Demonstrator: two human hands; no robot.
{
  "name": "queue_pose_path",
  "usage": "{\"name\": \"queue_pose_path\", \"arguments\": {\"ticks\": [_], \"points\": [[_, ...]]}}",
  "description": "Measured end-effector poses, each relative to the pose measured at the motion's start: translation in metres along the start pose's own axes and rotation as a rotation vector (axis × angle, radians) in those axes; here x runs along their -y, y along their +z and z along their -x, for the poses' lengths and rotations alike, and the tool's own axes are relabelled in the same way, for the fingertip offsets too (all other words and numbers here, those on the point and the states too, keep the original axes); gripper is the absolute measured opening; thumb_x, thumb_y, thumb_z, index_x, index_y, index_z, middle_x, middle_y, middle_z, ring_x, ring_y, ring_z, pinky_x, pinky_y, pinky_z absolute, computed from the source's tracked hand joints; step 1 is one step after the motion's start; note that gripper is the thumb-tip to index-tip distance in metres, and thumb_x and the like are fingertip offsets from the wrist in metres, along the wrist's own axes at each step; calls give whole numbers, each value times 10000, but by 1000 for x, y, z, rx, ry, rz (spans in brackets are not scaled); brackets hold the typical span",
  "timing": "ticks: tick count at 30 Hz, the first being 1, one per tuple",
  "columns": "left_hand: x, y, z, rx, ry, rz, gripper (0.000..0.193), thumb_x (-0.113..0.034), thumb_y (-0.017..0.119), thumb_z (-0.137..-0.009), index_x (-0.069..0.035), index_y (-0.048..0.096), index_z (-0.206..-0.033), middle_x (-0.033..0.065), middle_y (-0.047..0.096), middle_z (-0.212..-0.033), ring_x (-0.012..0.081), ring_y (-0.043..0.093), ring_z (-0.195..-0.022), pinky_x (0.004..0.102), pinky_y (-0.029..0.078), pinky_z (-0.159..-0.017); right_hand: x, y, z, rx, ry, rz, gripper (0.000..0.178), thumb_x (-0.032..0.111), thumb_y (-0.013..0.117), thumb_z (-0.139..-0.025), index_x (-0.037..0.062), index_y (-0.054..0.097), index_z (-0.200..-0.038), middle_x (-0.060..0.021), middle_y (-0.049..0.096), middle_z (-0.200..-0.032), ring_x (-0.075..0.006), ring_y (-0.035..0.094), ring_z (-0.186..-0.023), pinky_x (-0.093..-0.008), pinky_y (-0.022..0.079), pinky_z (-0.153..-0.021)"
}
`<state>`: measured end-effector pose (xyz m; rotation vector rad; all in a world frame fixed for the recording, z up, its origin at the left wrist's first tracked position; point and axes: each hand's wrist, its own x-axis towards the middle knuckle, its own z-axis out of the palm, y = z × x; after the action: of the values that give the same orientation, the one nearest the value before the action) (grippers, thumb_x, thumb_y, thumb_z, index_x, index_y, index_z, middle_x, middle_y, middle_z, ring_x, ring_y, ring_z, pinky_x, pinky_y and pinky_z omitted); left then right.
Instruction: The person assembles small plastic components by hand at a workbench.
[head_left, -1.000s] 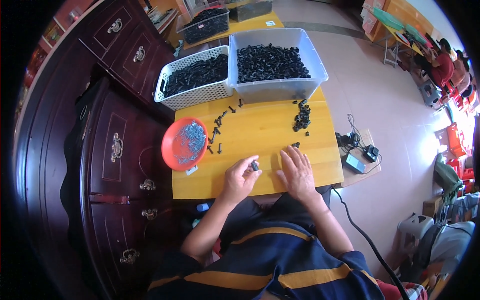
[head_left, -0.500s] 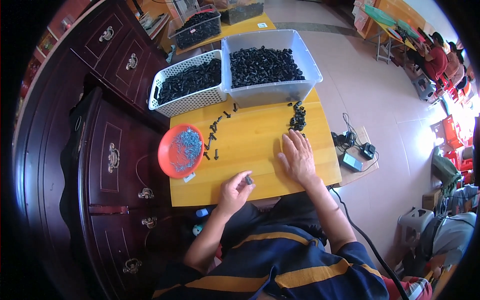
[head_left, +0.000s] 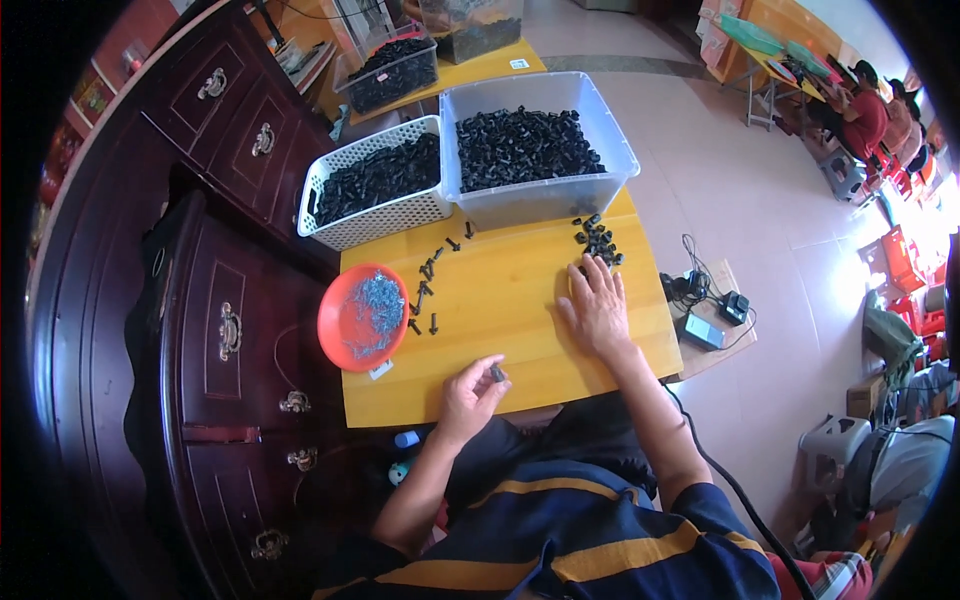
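Observation:
My left hand (head_left: 468, 405) is closed at the near edge of the yellow table, pinching a small dark plastic piece (head_left: 497, 373) between thumb and fingers. Flat on the tabletop to the right lies my right hand (head_left: 600, 318), fingers stretched out. Its fingertips reach the near end of a loose cluster of short black plastic caps (head_left: 598, 240); whether a cap is under them is hidden. A crooked row of slim black plastic pieces (head_left: 427, 270) runs along the table's left part. Beside it stands an orange-red bowl (head_left: 335, 335) with many small silvery screws (head_left: 378, 305).
At the table's far side, a white perforated basket (head_left: 385, 222) and a clear plastic bin (head_left: 540, 200) hold black parts. Dark wooden drawers (head_left: 205, 330) stand close on the left. Right of the table are a small device (head_left: 702, 332) and cables. Other people sit far right.
My right hand has slid slightly forward to the caps, which are more spread out. My left hand keeps its pinch; the whole view has shifted a little.

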<state>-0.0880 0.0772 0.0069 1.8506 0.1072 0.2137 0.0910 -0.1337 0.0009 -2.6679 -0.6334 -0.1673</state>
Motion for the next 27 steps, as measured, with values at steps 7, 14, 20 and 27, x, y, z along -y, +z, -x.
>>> {"name": "queue_pose_path", "arguments": {"ticks": [7, 14, 20, 27], "points": [[0, -10, -5, -6, 7, 91, 348, -4, 727, -914, -1, 662, -1257, 33, 703, -852, 102, 678, -739, 262, 556, -685, 4, -2, 11, 15, 7, -10, 620, 382, 630, -969, 38, 511, -1470, -174, 396, -1605, -376, 254, -1548, -629, 158, -1242], [-27, -91, -55, 206, -27, -612, 378, -88, 691, -875, -48, 666, -1250, 171, 696, -784, 307, 713, -710, 418, 560, -670, 6, -8, 33, -33, 27, -3, 580, 330, 669, -940, 22, 545, -1417, -165, 431, -1566, -398, 279, -1526, -654, 165, -1232], [-66, -170, -163, -272, 170, -518, 635, -37, 616, -912, -5, 431, -1518, 196, 725, -1074, 296, 740, -922, 394, 586, -841, 4, -5, 36, -154, -15, -26, 518, 334, 630, -962, 56, 560, -1393, -162, 461, -1539, -406, 304, -1516, -640, 161, -1237], [-70, -196, -159, -204, -34, -629, 461, -81, 748, -858, -30, 665, -1308, 179, 708, -1239, 276, 726, -972, 375, 570, -906, 3, -8, 32, -241, -54, -77, 460, 288, 650, -962, 79, 577, -1365, -151, 495, -1499, -402, 349, -1490, -641, 193, -1224]]}}
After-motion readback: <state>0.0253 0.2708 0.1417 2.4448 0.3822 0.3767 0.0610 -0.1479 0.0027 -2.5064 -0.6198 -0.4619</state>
